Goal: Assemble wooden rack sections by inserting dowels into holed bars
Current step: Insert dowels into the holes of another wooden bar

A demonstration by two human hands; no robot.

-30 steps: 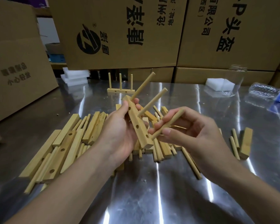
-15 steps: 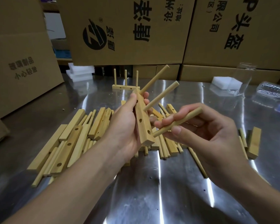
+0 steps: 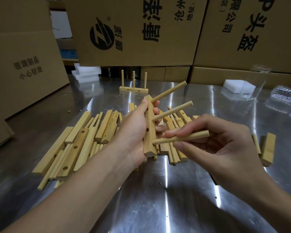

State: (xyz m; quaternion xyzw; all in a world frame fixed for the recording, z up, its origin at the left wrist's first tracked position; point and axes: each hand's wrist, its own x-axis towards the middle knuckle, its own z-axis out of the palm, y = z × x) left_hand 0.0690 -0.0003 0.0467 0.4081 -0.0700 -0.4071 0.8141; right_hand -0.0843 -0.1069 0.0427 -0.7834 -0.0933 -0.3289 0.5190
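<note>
Left grip (image 3: 134, 130): closed round a holed bar (image 3: 150, 146), which is held above the worktop (image 3: 158, 199), near upright, thumb on the near side and fingers behind.

Two dowels are seated in the bar: an upper dowel (image 3: 169, 93) and a middle dowel (image 3: 172, 111). Both point up and to the right. An open side hole is seen below them.

Right grip (image 3: 222, 148): a third dowel (image 3: 197, 135) is pinched between thumb and fingers, lying nearly level. Its left tip is at the bar's face near the lower end; whether it has entered a hole cannot be told.

Behind and below the grips, a loose pile of bars and dowels (image 3: 77, 143) is spread on the worktop. A single bar (image 3: 268, 148) lies apart at the right. A finished section (image 3: 133, 89) with three upright dowels stands further back. Cardboard boxes (image 3: 136, 31) are stacked along the rear edge, a white foam block (image 3: 233, 85) just before them.
</note>
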